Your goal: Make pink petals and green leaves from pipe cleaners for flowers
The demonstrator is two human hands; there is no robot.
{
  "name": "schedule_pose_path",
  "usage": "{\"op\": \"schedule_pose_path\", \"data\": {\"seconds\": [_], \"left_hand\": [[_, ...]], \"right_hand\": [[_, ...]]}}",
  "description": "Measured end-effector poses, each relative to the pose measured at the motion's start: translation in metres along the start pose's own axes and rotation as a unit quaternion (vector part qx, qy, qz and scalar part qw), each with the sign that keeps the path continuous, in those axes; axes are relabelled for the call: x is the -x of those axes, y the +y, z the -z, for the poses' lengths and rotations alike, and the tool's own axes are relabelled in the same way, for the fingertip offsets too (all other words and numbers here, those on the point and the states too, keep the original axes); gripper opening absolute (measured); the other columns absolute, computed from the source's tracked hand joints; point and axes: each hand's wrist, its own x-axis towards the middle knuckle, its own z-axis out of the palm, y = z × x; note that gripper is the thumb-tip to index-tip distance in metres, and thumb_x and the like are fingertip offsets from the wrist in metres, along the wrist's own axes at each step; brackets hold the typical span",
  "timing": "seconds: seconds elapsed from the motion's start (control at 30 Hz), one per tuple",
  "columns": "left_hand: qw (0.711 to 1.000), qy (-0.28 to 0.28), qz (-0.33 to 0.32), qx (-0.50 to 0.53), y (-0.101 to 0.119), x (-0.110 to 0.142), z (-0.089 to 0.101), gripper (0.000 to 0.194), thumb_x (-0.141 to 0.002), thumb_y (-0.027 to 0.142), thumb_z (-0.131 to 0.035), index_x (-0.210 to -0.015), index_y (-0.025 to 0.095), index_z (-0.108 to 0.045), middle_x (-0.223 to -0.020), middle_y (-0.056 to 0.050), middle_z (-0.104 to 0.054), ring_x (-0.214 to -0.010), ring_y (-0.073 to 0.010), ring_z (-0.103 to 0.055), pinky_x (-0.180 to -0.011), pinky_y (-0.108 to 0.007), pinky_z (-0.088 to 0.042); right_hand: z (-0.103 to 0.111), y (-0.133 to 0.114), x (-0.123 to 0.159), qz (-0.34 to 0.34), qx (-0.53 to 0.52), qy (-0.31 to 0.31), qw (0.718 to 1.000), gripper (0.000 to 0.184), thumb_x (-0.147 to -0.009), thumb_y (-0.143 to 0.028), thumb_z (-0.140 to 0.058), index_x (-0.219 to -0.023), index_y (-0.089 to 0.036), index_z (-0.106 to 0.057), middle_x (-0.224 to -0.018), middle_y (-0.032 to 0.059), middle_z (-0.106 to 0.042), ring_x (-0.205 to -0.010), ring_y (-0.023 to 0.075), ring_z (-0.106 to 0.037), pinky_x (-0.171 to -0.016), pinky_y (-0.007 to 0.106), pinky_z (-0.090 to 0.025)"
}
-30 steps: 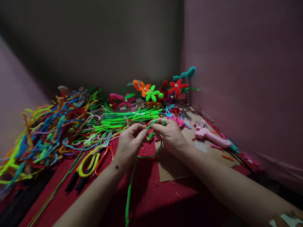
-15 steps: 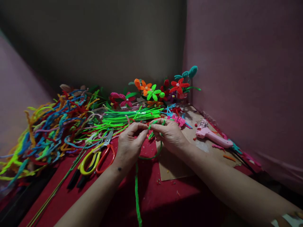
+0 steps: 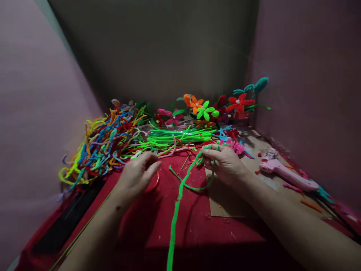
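Note:
My right hand [image 3: 225,160] is closed, pinching a bright green pipe cleaner [image 3: 175,218] between thumb and fingers. One length hangs down past the front edge of the view, and another loops round below the hand to a free end. My left hand [image 3: 138,171] is off the green strand, with its thumb and fingers apart. It is above the scissors, whose red handle [image 3: 155,183] shows beside the thumb; the rest of them is mostly covered by the hand.
A tangled heap of coloured pipe cleaners [image 3: 98,145] lies at the left. Behind my hands is a bundle of green pipe cleaners [image 3: 180,135], with fuzzy flowers [image 3: 205,110] at the back. A pink glue gun [image 3: 290,176] rests on cardboard [image 3: 228,203] over red cloth [image 3: 197,226].
My left hand has let go of the green pipe cleaner and moved left over the scissors. My right hand still holds it. The view has turned left, so things appear further right.

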Motion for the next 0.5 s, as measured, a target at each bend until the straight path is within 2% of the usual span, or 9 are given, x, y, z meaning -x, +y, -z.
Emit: {"op": "schedule_pose_path", "data": {"seconds": [0.1, 0.13, 0.23, 0.37, 0.5], "left_hand": [[0.973, -0.079, 0.087, -0.197, -0.040, 0.010, 0.009, 0.033, -0.078, 0.046, -0.043, -0.087, 0.017, -0.055, -0.086, -0.008, -0.062, -0.076, -0.0219, -0.059, -0.066, -0.030, -0.041], [0.962, -0.104, 0.080, -0.241, -0.048, 0.011, 0.007, 0.032, -0.078, 0.045, -0.043, -0.090, 0.017, -0.054, -0.092, -0.011, -0.062, -0.082, -0.0241, -0.058, -0.067, -0.031, -0.041], [0.933, -0.121, 0.070, -0.330, -0.055, 0.012, -0.003, 0.028, -0.078, 0.036, -0.041, -0.095, 0.016, -0.051, -0.101, -0.014, -0.060, -0.093, -0.0271, -0.057, -0.069, -0.033, -0.042], [0.915, -0.144, 0.109, -0.361, -0.050, 0.012, 0.001, 0.024, -0.080, 0.029, -0.033, -0.089, 0.017, -0.052, -0.090, -0.014, -0.063, -0.082, -0.0274, -0.061, -0.062, -0.033, -0.040], [0.937, -0.152, 0.099, -0.300, -0.055, 0.025, 0.018, 0.024, -0.079, 0.033, -0.034, -0.083, 0.019, -0.052, -0.081, -0.012, -0.064, -0.073, -0.0265, -0.062, -0.058, -0.031, -0.038]], "right_hand": [[-0.002, 0.000, 0.001, -0.021, 0.002, 0.007, 1.000, 0.019, -0.057, -0.025, -0.070, -0.066, -0.015, -0.056, -0.052, -0.0038, -0.051, -0.046, 0.0056, -0.041, -0.044, 0.020, -0.025], [-0.003, 0.000, 0.002, -0.027, 0.005, 0.008, 1.000, 0.019, -0.057, -0.024, -0.070, -0.065, -0.015, -0.056, -0.053, -0.0037, -0.051, -0.046, 0.0056, -0.041, -0.044, 0.020, -0.025], [-0.003, 0.001, 0.003, -0.038, 0.013, 0.006, 0.999, 0.019, -0.056, -0.023, -0.070, -0.065, -0.016, -0.055, -0.053, -0.0037, -0.052, -0.045, 0.0054, -0.041, -0.043, 0.020, -0.024], [0.001, 0.002, 0.001, -0.027, 0.013, 0.010, 0.999, 0.020, -0.057, -0.023, -0.070, -0.066, -0.015, -0.055, -0.052, -0.0039, -0.051, -0.044, 0.0051, -0.041, -0.042, 0.020, -0.023], [0.002, 0.003, -0.002, -0.020, 0.006, -0.001, 1.000, 0.019, -0.057, -0.023, -0.070, -0.065, -0.015, -0.054, -0.049, -0.0043, -0.048, -0.041, 0.0050, -0.039, -0.039, 0.020, -0.016]]}}
